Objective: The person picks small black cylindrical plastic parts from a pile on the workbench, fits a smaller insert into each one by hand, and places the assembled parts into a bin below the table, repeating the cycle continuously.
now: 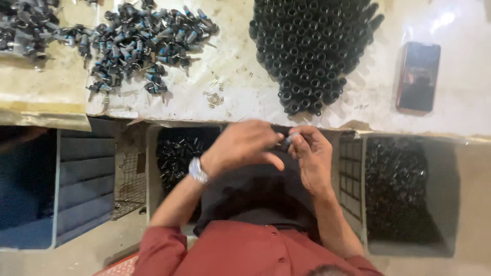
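Below the black tubes [312, 51] (phone [418, 76] beside), both hands' fingers [302, 140] pinch a small part [288, 139].

The tubes [312, 51] are black, the small parts [143, 41] are dark with blue bands, the desk [245, 92] is dirty white (with stains), the shirt [245, 250] is red, the watch [198, 171] silver.

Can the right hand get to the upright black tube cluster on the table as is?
Probably yes. The right hand is beside the left hand, pinching a small part. The standing cluster of black tubes is straight ahead over bare white tabletop; nothing lies between.
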`<act>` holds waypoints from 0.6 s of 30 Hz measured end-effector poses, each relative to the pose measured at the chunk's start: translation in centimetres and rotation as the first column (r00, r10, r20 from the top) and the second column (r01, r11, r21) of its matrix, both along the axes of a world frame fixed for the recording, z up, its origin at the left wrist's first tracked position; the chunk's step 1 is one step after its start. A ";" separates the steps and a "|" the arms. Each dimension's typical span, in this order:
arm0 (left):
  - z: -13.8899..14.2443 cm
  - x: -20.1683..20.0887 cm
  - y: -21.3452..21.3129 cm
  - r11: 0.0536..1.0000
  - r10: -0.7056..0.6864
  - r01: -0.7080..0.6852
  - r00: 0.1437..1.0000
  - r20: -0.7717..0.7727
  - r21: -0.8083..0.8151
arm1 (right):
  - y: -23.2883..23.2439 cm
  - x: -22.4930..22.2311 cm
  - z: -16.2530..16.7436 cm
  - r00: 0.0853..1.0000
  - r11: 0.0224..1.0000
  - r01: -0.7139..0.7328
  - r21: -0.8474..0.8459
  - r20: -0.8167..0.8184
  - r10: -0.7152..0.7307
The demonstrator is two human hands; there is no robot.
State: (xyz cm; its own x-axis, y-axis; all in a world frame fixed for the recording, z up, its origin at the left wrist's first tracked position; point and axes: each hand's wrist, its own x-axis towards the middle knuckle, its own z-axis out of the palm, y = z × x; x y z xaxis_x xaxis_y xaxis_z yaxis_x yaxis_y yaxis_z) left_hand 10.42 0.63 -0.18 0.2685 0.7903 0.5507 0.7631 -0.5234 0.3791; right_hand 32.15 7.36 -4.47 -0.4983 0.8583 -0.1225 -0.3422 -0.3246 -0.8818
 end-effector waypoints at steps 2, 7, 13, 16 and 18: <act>-0.7 -1.8 3.0 0.978 0.207 -0.195 0.957 0.203 -0.078 | 0.1 0.6 0.3 1.000 0.953 0.009 0.302 0.008 -0.012; -2.4 -6.8 10.7 0.904 0.422 -0.367 0.845 0.328 -0.217 | -0.5 1.3 1.5 0.992 0.974 0.013 0.224 -0.128 0.016; -1.9 -5.0 9.1 0.921 0.382 -0.385 0.857 0.347 -0.063 | -1.7 0.6 2.2 0.989 0.997 -0.068 -0.048 -0.134 0.061; -1.4 -1.6 5.1 0.950 0.276 -0.117 0.752 0.599 -0.290 | -1.4 0.1 1.2 0.972 0.979 -0.115 -0.169 -0.225 0.075; -1.7 0.3 2.4 0.936 0.206 0.047 0.729 0.653 -0.348 | -1.3 -0.1 0.2 0.945 0.963 -0.145 -0.225 -0.319 0.068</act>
